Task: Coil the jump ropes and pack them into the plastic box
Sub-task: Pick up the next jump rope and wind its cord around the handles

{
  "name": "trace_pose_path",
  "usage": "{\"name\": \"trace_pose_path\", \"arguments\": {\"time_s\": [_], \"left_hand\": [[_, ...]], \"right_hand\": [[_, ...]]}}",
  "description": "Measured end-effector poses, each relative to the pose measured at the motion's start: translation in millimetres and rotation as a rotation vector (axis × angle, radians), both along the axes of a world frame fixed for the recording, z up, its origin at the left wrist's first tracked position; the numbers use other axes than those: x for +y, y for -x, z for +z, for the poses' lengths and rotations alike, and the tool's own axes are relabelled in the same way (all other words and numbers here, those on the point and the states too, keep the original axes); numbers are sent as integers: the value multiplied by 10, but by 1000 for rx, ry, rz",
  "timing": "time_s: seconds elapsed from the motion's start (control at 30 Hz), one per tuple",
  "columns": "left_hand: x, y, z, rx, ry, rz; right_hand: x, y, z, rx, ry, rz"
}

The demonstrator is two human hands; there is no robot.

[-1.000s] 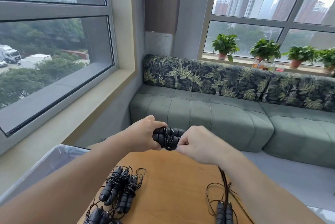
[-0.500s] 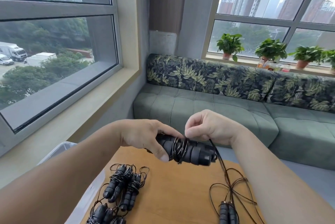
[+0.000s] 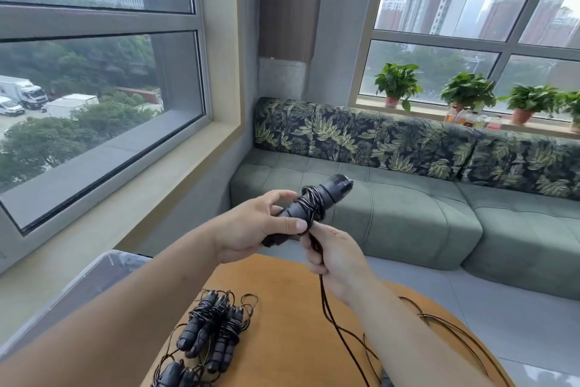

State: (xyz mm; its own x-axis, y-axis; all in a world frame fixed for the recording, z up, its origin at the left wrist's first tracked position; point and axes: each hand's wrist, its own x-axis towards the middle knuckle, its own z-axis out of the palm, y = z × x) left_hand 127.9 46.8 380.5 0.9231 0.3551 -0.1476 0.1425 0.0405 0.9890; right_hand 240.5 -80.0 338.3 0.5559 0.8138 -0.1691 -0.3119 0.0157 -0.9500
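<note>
Winding is under way: the left hand grips the paired black handles of a jump rope, held up over the far edge of the table, with several turns of thin dark cord already bunched round their middle. The right hand pinches that cord just below the handles, and the slack hangs from it to the table, where it lies in loose loops on the right.

Judging by its look, the cord is light, limp and springy, so turns may slide or unwind unless kept taut; the best hold is close to the wrap, as now. The handles look stiff and grippy, a sound anchor.

2 or more coiled ropes lie bundled on the table near the left forearm. The plastic box stands just left of the table, its inside hard to read.
</note>
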Motion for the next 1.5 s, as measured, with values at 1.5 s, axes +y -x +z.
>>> {"name": "trace_pose_path", "arguments": {"time_s": [1.5], "left_hand": [[123,-189,-104,-93,67,0]], "right_hand": [[-121,-266,44,-351,243,184]]}}
